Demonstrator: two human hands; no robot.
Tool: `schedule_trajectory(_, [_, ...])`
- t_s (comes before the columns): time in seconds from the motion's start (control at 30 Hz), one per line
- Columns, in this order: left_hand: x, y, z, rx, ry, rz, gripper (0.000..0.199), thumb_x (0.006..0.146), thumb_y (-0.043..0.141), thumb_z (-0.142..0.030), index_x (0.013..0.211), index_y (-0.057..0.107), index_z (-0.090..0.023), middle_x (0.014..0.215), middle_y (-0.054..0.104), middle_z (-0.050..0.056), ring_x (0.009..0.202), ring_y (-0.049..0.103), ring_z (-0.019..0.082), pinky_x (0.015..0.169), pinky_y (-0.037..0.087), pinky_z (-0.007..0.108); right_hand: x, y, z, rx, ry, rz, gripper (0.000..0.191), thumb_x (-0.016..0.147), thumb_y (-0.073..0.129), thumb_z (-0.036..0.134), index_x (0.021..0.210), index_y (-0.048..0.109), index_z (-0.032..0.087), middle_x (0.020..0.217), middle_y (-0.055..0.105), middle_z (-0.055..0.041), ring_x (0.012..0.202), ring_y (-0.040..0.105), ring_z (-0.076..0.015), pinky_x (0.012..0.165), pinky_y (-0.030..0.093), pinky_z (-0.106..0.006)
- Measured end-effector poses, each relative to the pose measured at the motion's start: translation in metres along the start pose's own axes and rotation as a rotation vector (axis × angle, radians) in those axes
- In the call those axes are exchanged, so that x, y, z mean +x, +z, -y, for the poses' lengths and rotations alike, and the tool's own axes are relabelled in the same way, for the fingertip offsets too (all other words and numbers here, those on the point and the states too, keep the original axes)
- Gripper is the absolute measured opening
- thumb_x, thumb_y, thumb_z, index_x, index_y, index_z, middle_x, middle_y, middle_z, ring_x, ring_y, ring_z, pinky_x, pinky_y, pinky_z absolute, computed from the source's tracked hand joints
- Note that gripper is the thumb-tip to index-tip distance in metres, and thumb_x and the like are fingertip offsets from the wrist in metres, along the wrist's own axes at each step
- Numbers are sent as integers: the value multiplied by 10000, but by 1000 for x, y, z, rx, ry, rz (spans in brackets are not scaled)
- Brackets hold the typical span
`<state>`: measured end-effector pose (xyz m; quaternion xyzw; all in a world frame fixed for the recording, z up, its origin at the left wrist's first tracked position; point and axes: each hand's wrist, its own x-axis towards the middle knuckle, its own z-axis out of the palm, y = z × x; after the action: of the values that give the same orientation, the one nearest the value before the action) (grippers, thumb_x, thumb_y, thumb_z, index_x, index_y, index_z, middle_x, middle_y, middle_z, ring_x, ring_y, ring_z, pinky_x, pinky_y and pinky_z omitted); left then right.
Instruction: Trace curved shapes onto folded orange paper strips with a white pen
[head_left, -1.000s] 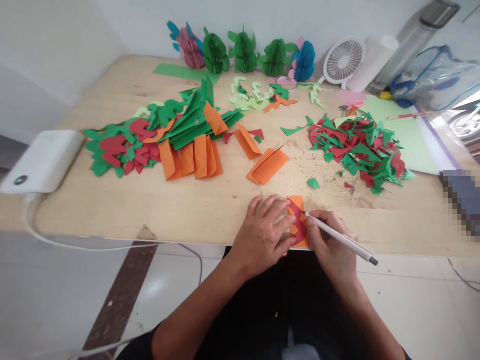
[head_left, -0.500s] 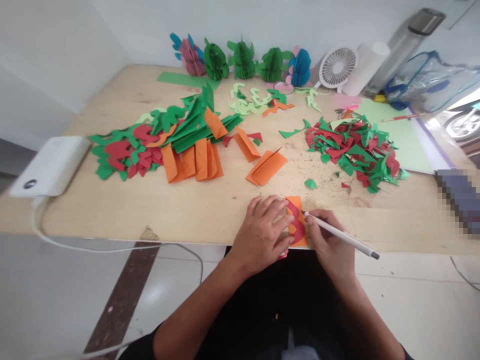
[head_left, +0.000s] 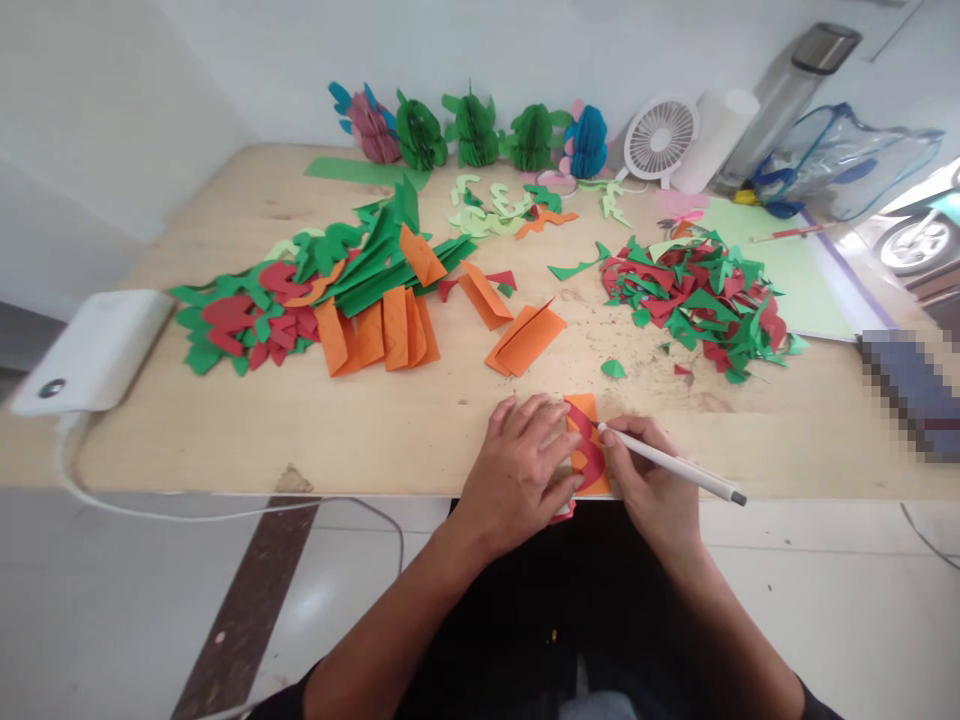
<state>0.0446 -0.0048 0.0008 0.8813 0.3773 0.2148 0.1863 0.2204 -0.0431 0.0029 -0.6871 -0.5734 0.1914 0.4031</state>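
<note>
At the table's front edge lies a folded orange paper with a curvy red paper cutout on top. My left hand rests flat over their left side, fingers stretched out and pressing down; what lies under the palm is mostly hidden. My right hand grips a white pen, its dark tip touching near the red cutout's right edge. Behind my hands are folded orange papers, with several more orange pieces standing to the left.
Green and red cutouts are heaped at left beside a white power bank with a cable. Green and red scraps pile up at right. Paper honeycomb figures, a small fan and a bottle line the wall.
The camera view has shifted slightly. The pen tip has moved a little up along the red cutout's edge; my left hand stays pressed on the papers.
</note>
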Motion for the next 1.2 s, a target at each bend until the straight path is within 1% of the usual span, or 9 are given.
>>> schedule_trajectory(0.1, [0, 0, 0, -2, -1, -2, 314, 924, 520, -355, 1149, 650, -180, 1371, 570, 127, 1335, 428, 327, 1132, 291, 581, 0, -2, 3, -65, -99, -19, 98, 895, 578, 322, 866, 635, 247, 755, 714, -4, 687, 647, -179, 642, 476, -310])
schedule_trajectory(0.23, [0, 0, 0, -10, 0, 6, 330, 923, 521, -360, 1163, 644, -170, 1373, 567, 130, 1339, 422, 333, 1132, 290, 581, 1, -3, 5, -146, -248, -22, 92, 916, 563, 266, 859, 632, 245, 791, 739, -7, 706, 671, -174, 711, 471, -322])
schedule_trajectory(0.4, [-1, 0, 1, -3, 0, 14, 325, 929, 517, -353, 1172, 647, -180, 1380, 558, 129, 1343, 416, 336, 1131, 282, 586, 1, -1, 2, -179, -314, -15, 73, 918, 569, 225, 877, 628, 234, 791, 743, -1, 713, 673, -170, 736, 451, -315])
schedule_trajectory(0.53, [0, 0, 1, 1, 3, 13, 316, 934, 517, -357, 1164, 663, -196, 1378, 558, 128, 1339, 420, 340, 1125, 283, 596, 0, 1, 1, -181, -320, -30, 72, 919, 570, 216, 878, 627, 231, 794, 739, 1, 715, 666, -166, 736, 445, -311])
schedule_trajectory(0.67, [0, 0, 0, 3, 2, 15, 313, 935, 514, -359, 1154, 672, -201, 1375, 561, 130, 1333, 427, 339, 1121, 292, 598, 1, 0, 5, -163, -286, -22, 84, 914, 564, 223, 863, 630, 236, 796, 741, -7, 716, 672, -174, 734, 456, -324])
schedule_trajectory(0.73, [0, -1, 0, 0, -1, 14, 318, 934, 515, -362, 1158, 670, -200, 1373, 563, 133, 1332, 430, 340, 1118, 295, 597, 2, -3, 6, -132, -233, -4, 87, 910, 566, 255, 857, 634, 244, 799, 743, -10, 716, 674, -179, 729, 472, -331])
schedule_trajectory(0.87, [0, -2, 0, 2, -8, 17, 314, 930, 521, -363, 1160, 669, -208, 1370, 566, 129, 1333, 431, 334, 1117, 301, 585, 3, -8, 4, -27, -58, 41, 105, 898, 563, 312, 859, 639, 251, 768, 725, -8, 672, 661, -176, 665, 500, -321])
schedule_trajectory(0.93, [1, -2, -1, 1, -13, 16, 306, 931, 523, -362, 1153, 672, -214, 1372, 564, 123, 1335, 431, 328, 1121, 295, 578, 3, -10, 2, -6, -23, 48, 99, 887, 568, 307, 849, 637, 248, 750, 712, -6, 664, 651, -175, 640, 498, -313])
schedule_trajectory(1.2, [0, 0, 0, -13, -11, 11, 314, 938, 517, -365, 1165, 672, -214, 1384, 558, 120, 1347, 420, 326, 1128, 281, 579, 4, -10, 1, -89, -167, 22, 103, 878, 583, 278, 797, 628, 234, 749, 714, -11, 699, 657, -181, 692, 488, -337])
